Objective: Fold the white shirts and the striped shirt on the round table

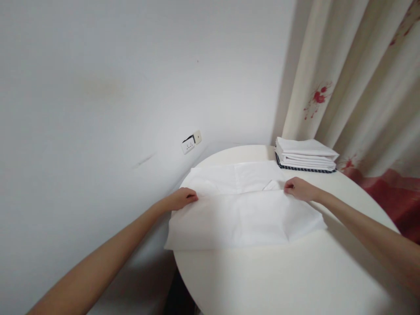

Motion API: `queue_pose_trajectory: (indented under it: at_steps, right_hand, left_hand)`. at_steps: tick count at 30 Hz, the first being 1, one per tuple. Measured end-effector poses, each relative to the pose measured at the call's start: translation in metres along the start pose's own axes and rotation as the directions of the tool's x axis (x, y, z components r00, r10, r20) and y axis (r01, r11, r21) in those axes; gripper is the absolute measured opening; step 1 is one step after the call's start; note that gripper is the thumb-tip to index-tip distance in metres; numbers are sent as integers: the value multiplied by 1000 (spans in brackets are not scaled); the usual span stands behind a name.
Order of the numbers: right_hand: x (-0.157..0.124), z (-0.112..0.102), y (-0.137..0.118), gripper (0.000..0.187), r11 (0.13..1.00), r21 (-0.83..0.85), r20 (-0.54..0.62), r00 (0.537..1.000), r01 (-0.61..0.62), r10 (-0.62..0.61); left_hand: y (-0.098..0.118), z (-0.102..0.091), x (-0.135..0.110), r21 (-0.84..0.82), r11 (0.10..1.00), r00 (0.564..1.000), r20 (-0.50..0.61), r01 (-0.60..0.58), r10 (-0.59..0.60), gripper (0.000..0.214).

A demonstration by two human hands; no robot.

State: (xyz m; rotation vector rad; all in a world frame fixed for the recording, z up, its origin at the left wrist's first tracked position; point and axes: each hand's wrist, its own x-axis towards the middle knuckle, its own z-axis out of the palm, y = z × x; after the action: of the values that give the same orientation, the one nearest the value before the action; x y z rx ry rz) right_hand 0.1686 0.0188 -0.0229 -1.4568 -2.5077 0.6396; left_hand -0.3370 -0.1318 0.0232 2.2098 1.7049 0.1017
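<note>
A white cloth (229, 218) lies partly folded on the round white table (262, 275), its near flap turned over the far part. My left hand (181, 198) is closed in a pinch on the left end of the flap's edge. At the right end of that same edge, my right hand (300, 189) pinches the fabric between thumb and fingers. A small corner of cloth sticks up beside the right hand. The cloth's left side hangs slightly past the table's rim.
Folded white cloths (305, 153) form a stack on a dark patterned piece (306, 169) at the table's back right. A wall socket (188, 145) sits on the white wall at the left. A cream curtain (357, 87) with red flowers hangs at the right.
</note>
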Motion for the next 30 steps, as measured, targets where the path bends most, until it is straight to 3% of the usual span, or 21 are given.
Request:
queue_pose_trajectory:
  at_steps: [3,6,8,10,13,17,23,25,29,30]
  right_hand:
    - [-3,-3,-7,21,995,-85,-50,998,-46,42]
    - [-17,-8,-38,32,975,-212,-207,978,-58,13]
    - [-32,-1,-73,41,958,-284,-269,955,42,-122]
    - [-50,17,-108,45,929,-323,-250,930,183,-270]
    - [-74,56,-131,55,883,-366,-194,904,294,-382]
    - [-93,86,-94,64,904,-388,-202,940,180,-274]
    - [-112,70,-28,72,935,-356,-248,964,5,-100]
    - [-117,66,-17,73,953,-300,-259,965,-32,-49]
    - [-133,60,-6,65,985,-167,-413,911,-47,-26]
    - [-138,58,-6,60,989,-141,-450,893,-52,-17]
  left_hand:
    - [16,-5,-8,136,990,989,-140,-34,54,31]
    - [63,5,-15,239,965,944,-281,-106,173,40]
    - [103,24,-16,266,951,929,-288,-155,232,46]
    - [136,49,-14,292,940,937,-245,-174,250,49]
    - [157,83,-15,295,949,968,-183,-115,174,55]
    - [133,103,-32,276,961,972,-225,-7,71,59]
    - [74,105,-81,191,960,924,-361,203,-124,60]
    - [56,108,-100,82,959,868,-452,272,-207,60]
    - [36,112,-137,-259,915,648,-647,309,-402,59]
    - [36,113,-146,-336,893,622,-641,299,-449,57]
